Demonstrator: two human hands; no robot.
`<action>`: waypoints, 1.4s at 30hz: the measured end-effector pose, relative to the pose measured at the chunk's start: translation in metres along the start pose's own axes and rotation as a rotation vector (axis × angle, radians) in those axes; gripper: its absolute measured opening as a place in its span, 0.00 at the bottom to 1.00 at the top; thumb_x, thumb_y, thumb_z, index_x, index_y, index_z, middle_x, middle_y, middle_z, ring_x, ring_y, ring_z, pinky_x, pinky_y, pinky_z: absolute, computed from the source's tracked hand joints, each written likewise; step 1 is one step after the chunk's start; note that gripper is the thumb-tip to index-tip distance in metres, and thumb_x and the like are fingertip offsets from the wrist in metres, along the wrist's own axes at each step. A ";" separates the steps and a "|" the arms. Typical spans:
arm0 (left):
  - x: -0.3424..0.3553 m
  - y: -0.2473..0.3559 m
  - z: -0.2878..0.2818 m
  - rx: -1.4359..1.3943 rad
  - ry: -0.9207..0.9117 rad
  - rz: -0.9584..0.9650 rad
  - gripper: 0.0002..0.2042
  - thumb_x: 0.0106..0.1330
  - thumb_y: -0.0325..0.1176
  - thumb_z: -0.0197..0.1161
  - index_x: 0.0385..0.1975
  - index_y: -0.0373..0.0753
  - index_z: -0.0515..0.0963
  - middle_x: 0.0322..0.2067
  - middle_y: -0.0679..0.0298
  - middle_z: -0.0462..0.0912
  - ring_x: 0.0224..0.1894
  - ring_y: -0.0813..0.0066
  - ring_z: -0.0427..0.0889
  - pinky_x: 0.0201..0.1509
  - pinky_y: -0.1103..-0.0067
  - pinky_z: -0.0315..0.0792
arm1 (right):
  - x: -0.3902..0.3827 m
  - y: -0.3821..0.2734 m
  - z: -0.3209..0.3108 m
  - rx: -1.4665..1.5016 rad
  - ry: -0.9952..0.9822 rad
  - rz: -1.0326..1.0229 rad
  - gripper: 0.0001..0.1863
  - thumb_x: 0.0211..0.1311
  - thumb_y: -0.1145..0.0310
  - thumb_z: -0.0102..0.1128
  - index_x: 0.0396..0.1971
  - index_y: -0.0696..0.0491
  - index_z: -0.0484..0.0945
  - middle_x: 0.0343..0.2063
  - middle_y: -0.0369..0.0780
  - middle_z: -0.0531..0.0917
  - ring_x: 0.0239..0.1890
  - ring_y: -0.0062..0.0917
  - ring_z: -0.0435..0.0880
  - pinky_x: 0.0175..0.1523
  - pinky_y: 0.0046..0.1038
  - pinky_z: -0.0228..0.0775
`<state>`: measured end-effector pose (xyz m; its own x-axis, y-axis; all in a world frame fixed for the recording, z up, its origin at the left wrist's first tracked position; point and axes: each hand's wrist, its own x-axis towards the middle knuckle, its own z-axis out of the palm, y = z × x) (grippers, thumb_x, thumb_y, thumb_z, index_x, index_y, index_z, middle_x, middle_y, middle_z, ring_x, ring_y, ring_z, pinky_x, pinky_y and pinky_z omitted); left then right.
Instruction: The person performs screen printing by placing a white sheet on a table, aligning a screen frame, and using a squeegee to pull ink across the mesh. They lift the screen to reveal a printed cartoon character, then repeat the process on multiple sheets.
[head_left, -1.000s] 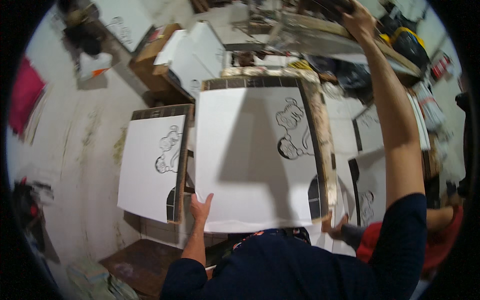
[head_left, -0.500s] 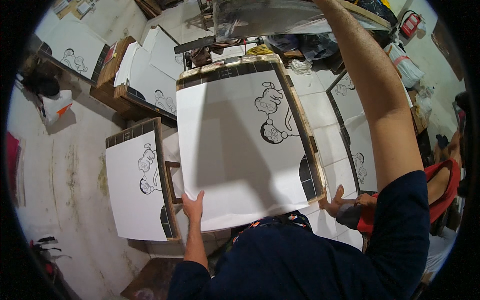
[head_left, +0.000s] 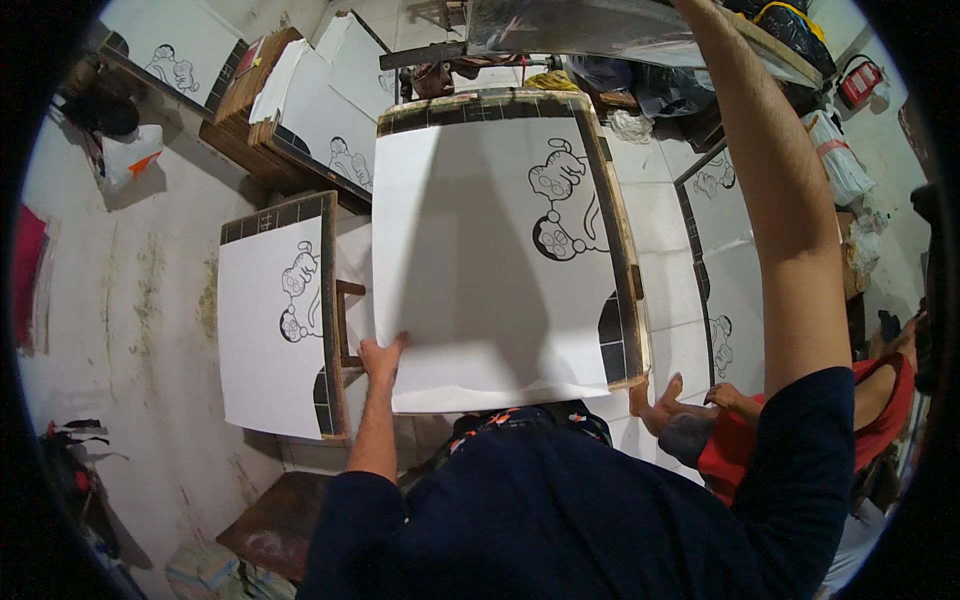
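In front of me a white sheet (head_left: pixel 470 230) lies over a dark-edged board (head_left: pixel 440 113) with a worn wooden rim. Black line drawings of cartoon animals (head_left: pixel 560 210) show on its right side. My left hand (head_left: pixel 382 357) is at the sheet's lower left edge, thumb on top and fingers curled at the border, partly hidden. My right arm (head_left: pixel 790 220) reaches far up past the right side. Its hand is cut off by the top edge of the picture, beside a raised frame with a greyish translucent panel (head_left: pixel 590 30).
Similar boards with printed white sheets stand at left (head_left: pixel 265 320), upper left (head_left: pixel 175 50) and right (head_left: pixel 725 230). A stack of brown boards (head_left: pixel 240 100) is behind. At right a person in red shorts (head_left: pixel 730 460) sits close by. A fire extinguisher (head_left: pixel 860 82) hangs on the wall.
The view has shifted, so the boards sit a little higher in the picture. My left hand stays at the sheet's left edge, and my right arm stays raised.
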<state>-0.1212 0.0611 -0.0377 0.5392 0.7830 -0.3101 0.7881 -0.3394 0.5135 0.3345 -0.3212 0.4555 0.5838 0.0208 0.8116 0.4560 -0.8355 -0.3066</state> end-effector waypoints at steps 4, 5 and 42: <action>-0.041 0.087 0.007 -0.047 0.129 0.162 0.48 0.58 0.55 0.79 0.68 0.25 0.63 0.64 0.38 0.72 0.68 0.39 0.70 0.71 0.57 0.67 | -0.066 0.014 -0.011 0.121 0.059 -0.092 0.14 0.60 0.65 0.74 0.45 0.52 0.86 0.38 0.47 0.88 0.45 0.45 0.86 0.51 0.41 0.77; -0.058 0.124 0.007 -0.186 0.091 0.338 0.48 0.61 0.53 0.78 0.71 0.27 0.60 0.66 0.39 0.70 0.70 0.39 0.69 0.72 0.58 0.67 | -0.089 0.021 -0.011 0.149 0.071 -0.150 0.14 0.60 0.66 0.74 0.44 0.52 0.86 0.38 0.47 0.88 0.44 0.45 0.86 0.51 0.42 0.77; -0.112 0.151 0.153 0.143 -0.020 0.870 0.61 0.50 0.51 0.82 0.76 0.24 0.49 0.74 0.35 0.58 0.79 0.42 0.55 0.81 0.48 0.46 | -0.345 0.134 0.235 -0.152 -0.755 -0.210 0.17 0.60 0.61 0.72 0.47 0.44 0.78 0.43 0.33 0.81 0.50 0.34 0.79 0.53 0.43 0.65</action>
<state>-0.0167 -0.1580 -0.0480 0.9696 0.2075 0.1298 0.1244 -0.8744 0.4690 0.3522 -0.3114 0.0174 0.8179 0.5071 0.2718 0.5422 -0.8374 -0.0690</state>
